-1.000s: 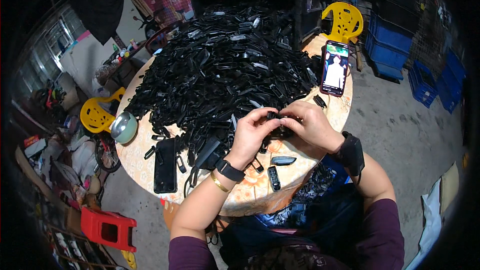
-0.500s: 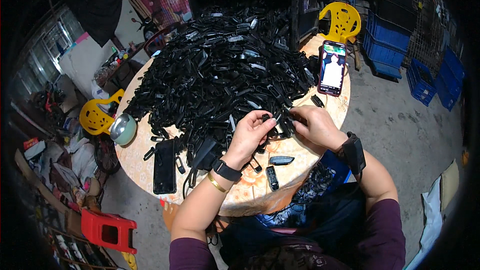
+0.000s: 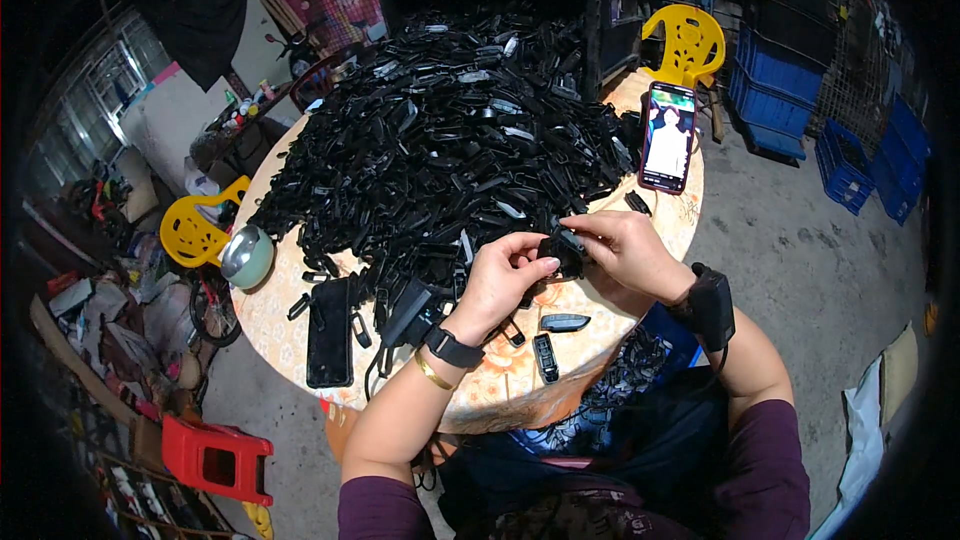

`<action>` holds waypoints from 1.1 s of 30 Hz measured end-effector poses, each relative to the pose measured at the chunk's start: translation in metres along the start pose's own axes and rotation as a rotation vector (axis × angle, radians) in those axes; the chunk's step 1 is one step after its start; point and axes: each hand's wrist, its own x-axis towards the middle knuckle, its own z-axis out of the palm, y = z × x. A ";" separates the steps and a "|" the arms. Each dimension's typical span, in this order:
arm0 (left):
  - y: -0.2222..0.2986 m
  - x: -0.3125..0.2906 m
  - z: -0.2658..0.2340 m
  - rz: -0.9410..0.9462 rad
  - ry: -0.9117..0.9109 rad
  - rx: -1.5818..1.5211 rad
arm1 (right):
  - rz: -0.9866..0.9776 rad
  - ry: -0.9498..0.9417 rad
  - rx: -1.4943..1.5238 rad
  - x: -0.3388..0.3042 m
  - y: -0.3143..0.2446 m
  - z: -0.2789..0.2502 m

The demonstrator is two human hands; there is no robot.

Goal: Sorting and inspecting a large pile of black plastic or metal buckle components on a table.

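Observation:
A large heap of small black plastic casings (image 3: 430,140), shaped like key fob shells, covers most of a round table. At the heap's near edge, my left hand (image 3: 505,280) is closed, thumb against fingers, on a small black casing (image 3: 562,252). My right hand (image 3: 632,252) pinches the same dark piece from the other side; its exact outline is partly hidden by the fingers. Just below the hands, a glossy dark shell (image 3: 565,322) lies on the tablecloth. Beside it rests an open black casing (image 3: 546,358) with its inside showing.
A lit phone (image 3: 667,138) stands at the table's right edge. On the left are a dark phone-like slab (image 3: 330,333) and a metal-and-green bowl (image 3: 247,258). Yellow chairs (image 3: 685,45), a red stool (image 3: 217,467) and blue crates (image 3: 768,95) surround the table (image 3: 480,400).
My hands have come closer together around the black casing. The right fingers have shifted slightly left; the pieces on the tablecloth stay where they were.

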 end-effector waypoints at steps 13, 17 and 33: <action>-0.003 -0.004 -0.001 0.152 0.186 0.166 | 0.025 -0.154 0.341 -0.008 0.002 0.012; 0.005 -0.012 -0.001 0.233 0.280 0.451 | 0.024 0.055 -0.089 -0.003 -0.006 0.016; 0.003 -0.017 -0.012 0.256 0.369 0.329 | -0.150 0.123 0.207 0.016 -0.011 0.041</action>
